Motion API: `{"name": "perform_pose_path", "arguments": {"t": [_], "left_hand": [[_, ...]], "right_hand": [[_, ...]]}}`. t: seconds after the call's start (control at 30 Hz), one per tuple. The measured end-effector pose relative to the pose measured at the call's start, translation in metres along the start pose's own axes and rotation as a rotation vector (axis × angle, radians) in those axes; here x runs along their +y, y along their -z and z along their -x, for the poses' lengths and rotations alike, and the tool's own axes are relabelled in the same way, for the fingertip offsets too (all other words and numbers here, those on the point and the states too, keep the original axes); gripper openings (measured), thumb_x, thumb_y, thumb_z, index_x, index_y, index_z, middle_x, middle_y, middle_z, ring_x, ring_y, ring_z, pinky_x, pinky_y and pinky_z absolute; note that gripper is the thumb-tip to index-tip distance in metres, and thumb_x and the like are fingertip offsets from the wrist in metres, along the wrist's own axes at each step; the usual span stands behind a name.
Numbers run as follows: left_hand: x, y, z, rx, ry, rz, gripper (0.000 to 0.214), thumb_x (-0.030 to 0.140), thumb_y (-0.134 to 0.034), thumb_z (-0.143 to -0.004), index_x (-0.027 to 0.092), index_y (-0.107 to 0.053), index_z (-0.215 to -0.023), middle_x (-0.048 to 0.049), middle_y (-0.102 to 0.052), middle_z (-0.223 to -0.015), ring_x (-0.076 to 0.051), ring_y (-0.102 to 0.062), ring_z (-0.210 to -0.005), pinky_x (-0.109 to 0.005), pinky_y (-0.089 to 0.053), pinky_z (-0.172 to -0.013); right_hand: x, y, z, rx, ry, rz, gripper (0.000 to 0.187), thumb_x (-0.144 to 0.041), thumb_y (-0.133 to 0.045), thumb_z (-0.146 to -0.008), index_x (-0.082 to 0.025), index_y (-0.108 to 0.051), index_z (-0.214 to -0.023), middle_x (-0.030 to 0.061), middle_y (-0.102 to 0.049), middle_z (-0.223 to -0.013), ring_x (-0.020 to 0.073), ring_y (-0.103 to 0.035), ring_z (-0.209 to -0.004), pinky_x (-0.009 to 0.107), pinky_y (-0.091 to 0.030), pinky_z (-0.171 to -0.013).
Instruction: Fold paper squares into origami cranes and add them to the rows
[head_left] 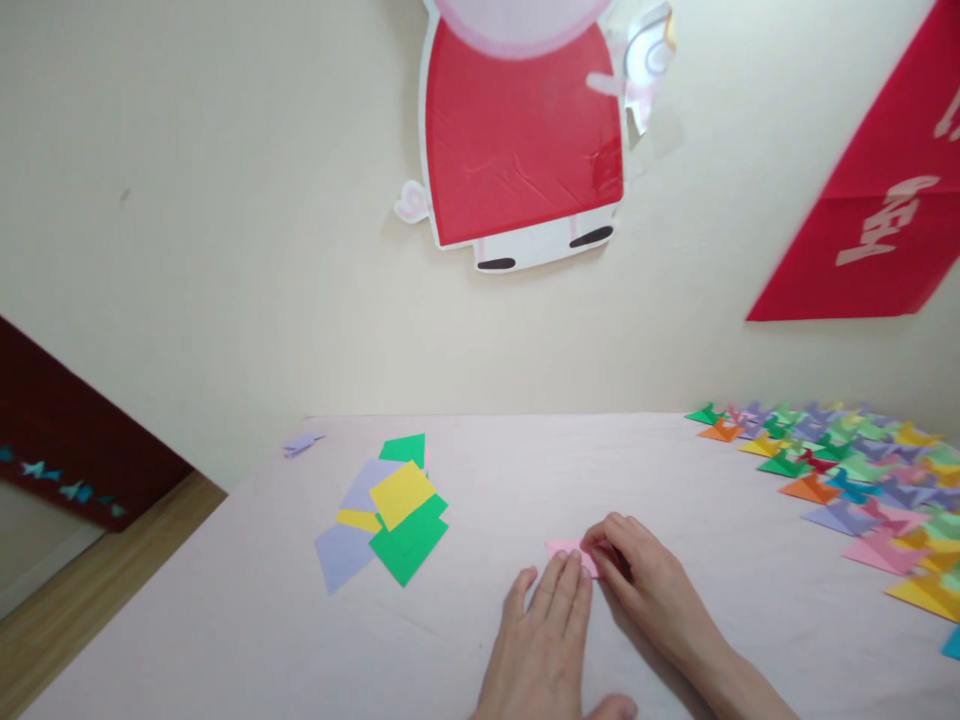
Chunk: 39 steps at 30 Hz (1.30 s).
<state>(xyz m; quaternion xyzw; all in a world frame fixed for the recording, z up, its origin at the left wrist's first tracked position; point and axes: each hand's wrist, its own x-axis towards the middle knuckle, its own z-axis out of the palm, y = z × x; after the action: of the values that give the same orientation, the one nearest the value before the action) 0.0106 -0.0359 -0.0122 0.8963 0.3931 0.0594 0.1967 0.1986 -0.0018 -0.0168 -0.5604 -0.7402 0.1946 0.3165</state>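
A small piece of pink paper (pixel 559 547) lies on the table near its front middle, mostly covered by my hands. My left hand (pixel 546 625) rests flat over its near part, palm down, fingers stretched out and thumb apart. From the right, my right hand (pixel 641 570) reaches in with thumb and index finger pinched at the paper's right edge. The fingers hide how the paper is folded there.
Left of my hands lies a loose pile of green, yellow and purple paper squares (pixel 409 540). A small folded purple paper (pixel 303 444) sits at the far left. Several rows of colourful folded paper figures (pixel 847 470) fill the table's right side. A wall (pixel 360 340) stands behind.
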Motion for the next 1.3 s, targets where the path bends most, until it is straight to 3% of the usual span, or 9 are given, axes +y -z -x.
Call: {"name": "perform_pose_path", "arguments": {"t": [0.47,0.83,1.17,1.3], "left_hand": [[0.003,0.003,0.0,-0.023,0.039,0.049,0.089,0.072,-0.036,-0.09,0.013,-0.016,-0.153,-0.0106,-0.008,-0.158,-0.031,-0.013,-0.147,-0.056,-0.016,-0.118],[0.001,0.003,0.001,0.045,0.036,0.067,0.088,0.076,-0.037,-0.087,0.02,-0.021,-0.153,-0.0065,-0.015,-0.159,-0.031,-0.019,-0.146,-0.058,-0.018,-0.117],[-0.013,0.016,0.011,0.106,0.105,-0.03,0.071,0.067,-0.056,-0.083,0.025,-0.047,-0.14,-0.0076,-0.027,-0.157,-0.034,-0.023,-0.144,-0.062,-0.021,-0.114],[-0.022,0.016,0.014,0.145,0.102,-0.067,0.068,0.062,-0.063,-0.081,0.03,-0.048,-0.139,-0.0069,-0.027,-0.158,-0.035,-0.02,-0.145,-0.062,-0.023,-0.112]], "right_hand": [[0.001,-0.001,-0.002,-0.005,0.057,0.03,0.02,-0.012,-0.043,-0.089,-0.021,-0.06,-0.083,0.0044,-0.062,-0.082,0.021,-0.055,-0.079,0.035,-0.044,-0.074],[0.002,-0.006,0.0,0.014,0.051,0.083,0.019,-0.011,-0.042,-0.088,-0.02,-0.058,-0.084,0.0051,-0.063,-0.083,0.0217,-0.053,-0.08,0.036,-0.042,-0.074],[-0.001,-0.011,0.002,0.068,0.039,0.059,0.021,-0.012,-0.04,-0.089,-0.021,-0.058,-0.083,0.0044,-0.062,-0.082,0.0209,-0.054,-0.08,0.036,-0.042,-0.075],[-0.01,-0.01,0.001,0.061,-0.025,0.115,0.007,-0.02,-0.051,-0.086,-0.02,-0.058,-0.083,0.0041,-0.062,-0.084,0.0221,-0.054,-0.082,0.037,-0.041,-0.077]]}}
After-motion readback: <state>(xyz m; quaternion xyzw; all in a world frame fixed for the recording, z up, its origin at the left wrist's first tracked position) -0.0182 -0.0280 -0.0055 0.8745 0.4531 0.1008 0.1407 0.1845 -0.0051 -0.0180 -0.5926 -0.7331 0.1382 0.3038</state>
